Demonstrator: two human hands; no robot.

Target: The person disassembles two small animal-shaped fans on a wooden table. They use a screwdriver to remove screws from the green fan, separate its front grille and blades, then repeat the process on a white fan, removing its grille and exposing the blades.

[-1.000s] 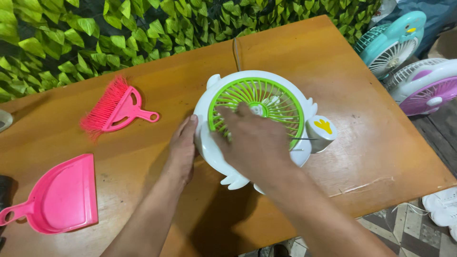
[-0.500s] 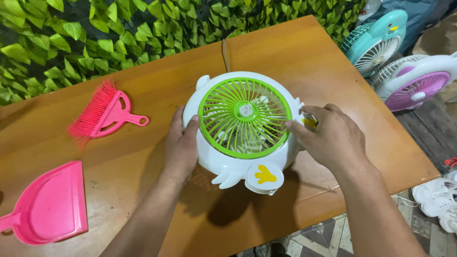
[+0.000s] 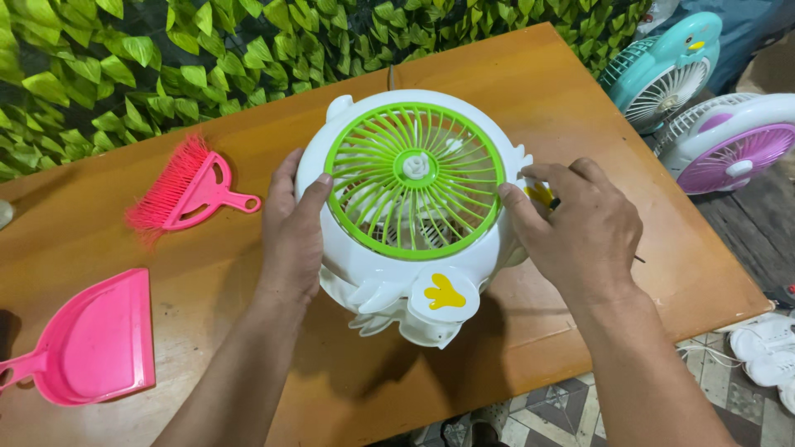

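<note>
A white bird-shaped table fan (image 3: 389, 285) with a round green grille (image 3: 414, 178) lies face up on a brown wooden table (image 3: 580, 99). My left hand (image 3: 291, 228) grips its left rim, thumb on the white ring beside the grille. My right hand (image 3: 580, 228) holds the right rim, fingertips at the grille's edge, and a thin dark tool shows between its fingers. One yellow foot (image 3: 445, 292) of the fan points toward me; the other is partly hidden under my right hand.
A pink hand brush (image 3: 186, 192) and a pink dustpan (image 3: 87, 343) lie at the table's left. Green leaf wall (image 3: 166, 58) runs behind. A teal fan (image 3: 667, 70) and a white-purple fan (image 3: 733, 145) stand off the right side. White shoes (image 3: 770, 352) sit on the floor.
The fan has been turned on the table, so its yellow foot swung from the right to the front. My right hand moved from the grille's centre to the right rim.
</note>
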